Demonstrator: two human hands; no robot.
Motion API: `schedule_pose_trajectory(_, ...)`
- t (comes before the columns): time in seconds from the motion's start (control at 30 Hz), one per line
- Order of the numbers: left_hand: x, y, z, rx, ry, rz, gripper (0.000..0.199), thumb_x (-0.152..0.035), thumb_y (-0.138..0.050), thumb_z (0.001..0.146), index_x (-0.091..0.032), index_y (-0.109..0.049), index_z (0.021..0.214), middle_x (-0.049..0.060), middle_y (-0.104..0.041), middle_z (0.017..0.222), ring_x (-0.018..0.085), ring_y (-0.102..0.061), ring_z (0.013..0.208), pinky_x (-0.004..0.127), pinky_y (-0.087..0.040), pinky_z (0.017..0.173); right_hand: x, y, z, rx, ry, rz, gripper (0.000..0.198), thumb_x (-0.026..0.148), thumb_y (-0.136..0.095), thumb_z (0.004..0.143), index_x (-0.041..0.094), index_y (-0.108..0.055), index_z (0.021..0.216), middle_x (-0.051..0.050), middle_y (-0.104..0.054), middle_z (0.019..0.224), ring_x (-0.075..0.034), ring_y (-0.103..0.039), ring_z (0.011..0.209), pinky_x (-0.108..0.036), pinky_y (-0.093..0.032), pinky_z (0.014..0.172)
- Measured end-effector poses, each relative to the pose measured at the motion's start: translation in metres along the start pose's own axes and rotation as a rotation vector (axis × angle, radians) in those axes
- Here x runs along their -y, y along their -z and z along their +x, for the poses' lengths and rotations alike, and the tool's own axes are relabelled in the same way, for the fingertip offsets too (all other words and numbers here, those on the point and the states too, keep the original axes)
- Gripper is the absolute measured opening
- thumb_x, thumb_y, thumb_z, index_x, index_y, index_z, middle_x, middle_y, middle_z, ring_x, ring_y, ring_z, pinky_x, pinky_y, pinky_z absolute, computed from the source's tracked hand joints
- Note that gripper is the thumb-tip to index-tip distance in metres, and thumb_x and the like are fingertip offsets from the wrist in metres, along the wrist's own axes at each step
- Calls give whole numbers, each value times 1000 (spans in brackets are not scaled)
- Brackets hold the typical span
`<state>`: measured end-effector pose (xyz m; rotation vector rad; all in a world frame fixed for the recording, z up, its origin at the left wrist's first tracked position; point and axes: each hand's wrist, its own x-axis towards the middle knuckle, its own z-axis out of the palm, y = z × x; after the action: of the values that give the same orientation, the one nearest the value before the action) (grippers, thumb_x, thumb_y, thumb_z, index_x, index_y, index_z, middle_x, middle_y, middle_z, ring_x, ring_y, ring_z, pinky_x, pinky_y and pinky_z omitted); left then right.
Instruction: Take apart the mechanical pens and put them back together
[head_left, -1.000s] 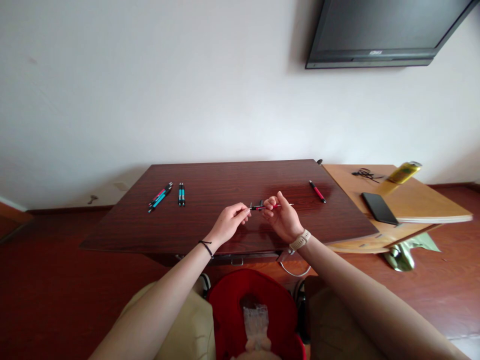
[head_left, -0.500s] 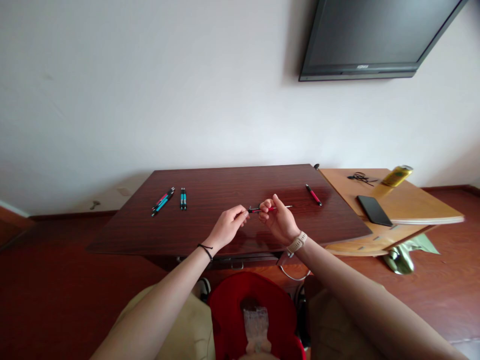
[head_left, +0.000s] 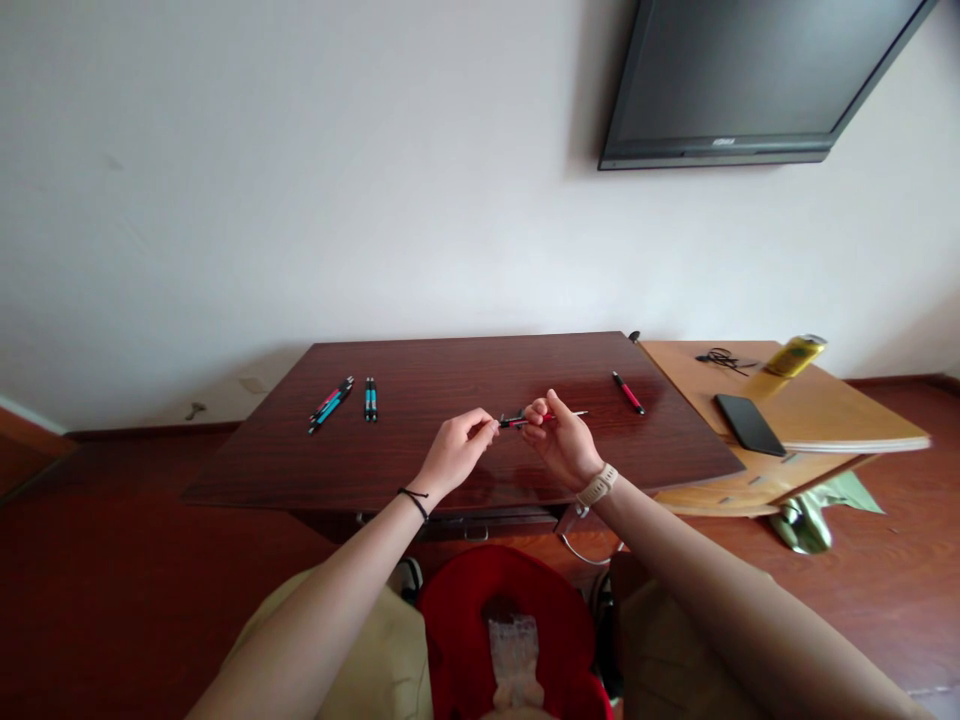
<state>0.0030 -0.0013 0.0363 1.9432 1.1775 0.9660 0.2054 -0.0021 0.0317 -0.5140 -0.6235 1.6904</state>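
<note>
Over the middle of the dark table, my left hand [head_left: 463, 446] pinches the left end of a red and black pen [head_left: 513, 422]. My right hand [head_left: 561, 436], palm turned up, has its fingers curled round the pen's other part. A thin pale tip, perhaps a refill, pokes out to the right past these fingers. My fingers hide much of the pen, so I cannot tell how its parts fit together. Another red pen [head_left: 628, 393] lies to the right of my hands. Two blue pens [head_left: 371, 399] lie side by side at the left, near a cluster of blue and red pens [head_left: 330, 404].
The dark wooden table [head_left: 450, 365] meets a lighter wooden cabinet [head_left: 840, 420] on the right. On that cabinet are a black phone [head_left: 748, 424], a coiled black cable [head_left: 724, 359] and a yellow can [head_left: 796, 355]. A red stool [head_left: 457, 610] stands between my legs, with a clear plastic bag [head_left: 514, 645] on it.
The whole view has shifted slightly. Both hands keep nearly the same pose around the pen; its visible part between them looks slightly turned.
</note>
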Motion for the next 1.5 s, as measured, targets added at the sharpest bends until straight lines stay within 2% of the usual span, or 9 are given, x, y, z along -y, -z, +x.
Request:
schedule_pose_trajectory(0.3, -2, -3, 2, -9, -18, -41, 32, -44, -52, 105, -21, -67, 88, 1, -69, 79, 17, -66, 72, 27, -48, 71, 4, -4, -1, -11, -3, 14, 39, 47, -72, 99, 23, -52, 75, 3, -48, 71, -11, -36, 54, -27, -40, 56)
schedule_pose_trajectory(0.57, 0, -5, 1, 17, -11, -88, 36, -48, -49, 106, -21, -63, 86, 2, -70, 83, 17, -64, 72, 26, -49, 70, 4, -5, -7, -5, -10, -16, 40, 49, -71, 99, 23, -53, 75, 1, -53, 75, -14, -42, 59, -28, -43, 59)
schedule_pose_trajectory(0.8, -2, -3, 2, 1, -16, -18, 33, -45, -51, 106, -21, -65, 87, 1, -69, 78, 17, -65, 72, 27, -48, 70, 5, -3, -6, 0, 12, -11, 40, 46, -73, 98, 22, -53, 74, 2, -47, 72, -12, -35, 55, -27, -39, 54)
schedule_pose_trajectory(0.93, -4, 1, 1, 8, 0, -3, 34, -46, -52, 106, -21, -69, 91, 2, -72, 81, 18, -67, 73, 27, -48, 70, 7, 1, -9, -18, 33, -66, 41, 48, -76, 97, 22, -53, 73, 3, -46, 70, -11, -32, 55, -25, -35, 50)
schedule_pose_trajectory(1.17, 0, 4, -9, 127, -49, 36, 27, -44, -62, 101, -22, -76, 101, 3, -77, 95, 18, -67, 78, 27, -48, 72, 8, 7, -15, -48, 95, -219, 45, 54, -79, 92, 20, -57, 71, 1, -49, 72, -11, -36, 59, -26, -30, 49)
schedule_pose_trajectory(1.33, 10, 1, -14, 153, -37, 50, 21, -40, -68, 98, -22, -76, 105, 3, -78, 98, 19, -69, 83, 27, -49, 75, 4, 8, -15, -17, 84, -298, 48, 61, -77, 91, 20, -61, 73, 0, -54, 74, -11, -38, 58, -28, -31, 52)
schedule_pose_trajectory(1.5, 15, 0, -12, 159, -62, 80, 21, -38, -64, 102, -21, -77, 102, 3, -79, 101, 19, -71, 87, 27, -50, 81, -3, 9, -12, 39, 66, -399, 53, 69, -69, 94, 20, -66, 75, -1, -58, 75, -11, -41, 57, -28, -31, 55)
